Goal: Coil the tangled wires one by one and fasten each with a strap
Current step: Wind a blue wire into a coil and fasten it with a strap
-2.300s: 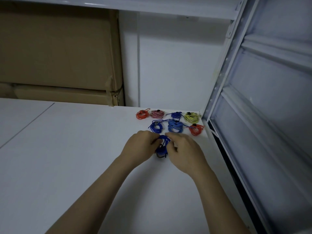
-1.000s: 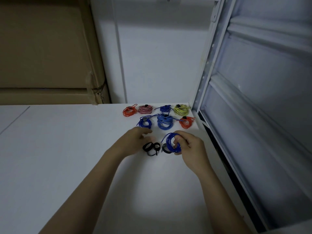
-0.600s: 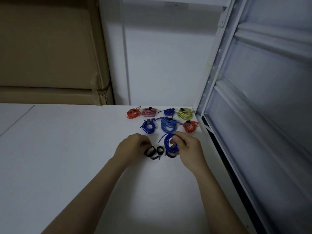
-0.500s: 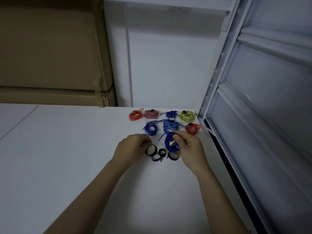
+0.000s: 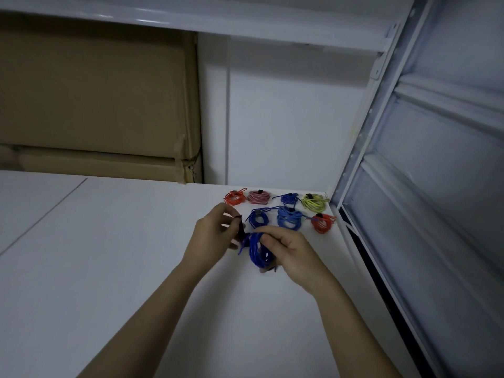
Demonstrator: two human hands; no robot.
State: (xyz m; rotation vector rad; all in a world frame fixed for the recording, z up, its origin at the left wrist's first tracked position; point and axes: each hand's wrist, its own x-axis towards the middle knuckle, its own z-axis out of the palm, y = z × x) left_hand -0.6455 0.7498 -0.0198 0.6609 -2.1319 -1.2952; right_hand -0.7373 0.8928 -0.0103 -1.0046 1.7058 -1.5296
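A coiled blue wire (image 5: 257, 252) hangs above the white table, gripped by my right hand (image 5: 291, 251) with fingers curled round the loop. My left hand (image 5: 211, 236) pinches a black strap (image 5: 240, 226) and holds it upright right beside the coil's left side. Another bit of black strap (image 5: 271, 269) peeks out on the table under the coil. Behind lie several strapped coils: orange (image 5: 234, 198), pink (image 5: 257, 196), blue (image 5: 289, 199), yellow-green (image 5: 314, 202), blue (image 5: 258, 217), light blue (image 5: 289, 218) and orange (image 5: 322, 223).
The white table (image 5: 109, 255) stretches left and toward me. A white metal rack frame (image 5: 362, 148) bounds the right side, with a dark gap beside the table edge. Cardboard boxes (image 5: 95, 105) stand at the back left against the wall.
My left hand picked a black strap off the table and lifted it to the coil. My right hand raised the blue coil slightly. The camera tilted a little.
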